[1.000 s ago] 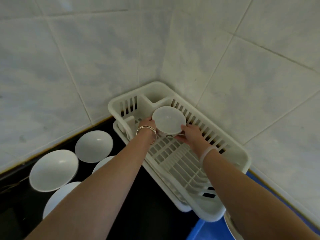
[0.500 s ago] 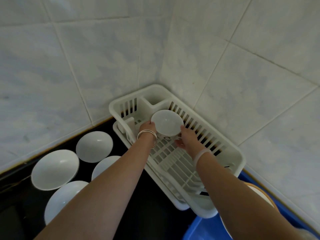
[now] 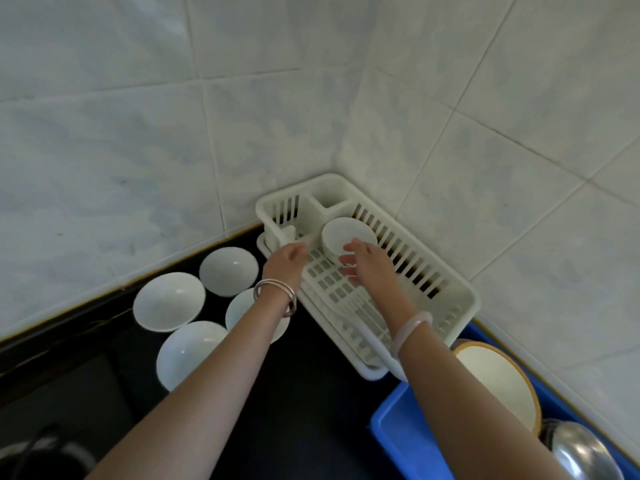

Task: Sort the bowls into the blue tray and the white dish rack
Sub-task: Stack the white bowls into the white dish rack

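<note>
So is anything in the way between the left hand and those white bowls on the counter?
Nothing visible. The left hand hovers at the white dish rack's edge, and the nearest white bowl sits open on the black counter just beside it.

head view, looking down, close above counter

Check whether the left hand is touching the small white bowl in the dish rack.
Apart. The head view shows open rack grid between the left hand and the small white bowl in the white dish rack.
</note>
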`<act>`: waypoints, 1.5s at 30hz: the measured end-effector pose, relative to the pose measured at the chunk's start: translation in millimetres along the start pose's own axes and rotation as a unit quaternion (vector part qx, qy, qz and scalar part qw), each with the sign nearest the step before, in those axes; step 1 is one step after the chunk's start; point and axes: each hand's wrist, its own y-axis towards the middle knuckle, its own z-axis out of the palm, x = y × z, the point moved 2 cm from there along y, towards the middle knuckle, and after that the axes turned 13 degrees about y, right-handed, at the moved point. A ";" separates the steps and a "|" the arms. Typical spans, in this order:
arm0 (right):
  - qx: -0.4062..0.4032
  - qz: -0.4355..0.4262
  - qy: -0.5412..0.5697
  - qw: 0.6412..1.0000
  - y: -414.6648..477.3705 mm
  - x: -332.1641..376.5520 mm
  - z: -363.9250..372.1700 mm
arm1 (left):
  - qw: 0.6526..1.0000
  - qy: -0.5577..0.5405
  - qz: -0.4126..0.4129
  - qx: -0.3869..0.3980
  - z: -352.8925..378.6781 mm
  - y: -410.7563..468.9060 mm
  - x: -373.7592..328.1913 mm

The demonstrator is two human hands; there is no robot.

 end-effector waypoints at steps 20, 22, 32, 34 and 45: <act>0.022 0.193 -0.038 0.980 -60.7 -122.3 107.7 | 0.958 0.086 -0.188 -0.199 -102.2 -118.7 179.8; 0.001 0.213 0.046 0.976 -57.6 -124.1 111.8 | 0.962 0.032 -0.197 -0.188 -106.0 -117.7 187.1; 0.010 0.130 0.080 0.988 -73.9 -96.5 106.1 | 0.967 -0.066 -0.195 -0.148 -110.6 -115.4 203.2; 0.044 0.104 0.060 0.992 -82.7 -83.8 110.7 | 0.963 -0.108 -0.202 -0.140 -111.2 -114.7 205.2; 0.087 0.109 -0.138 0.980 -107.0 -86.5 153.0 | 0.906 -0.308 -0.251 -0.145 -113.9 -114.3 198.2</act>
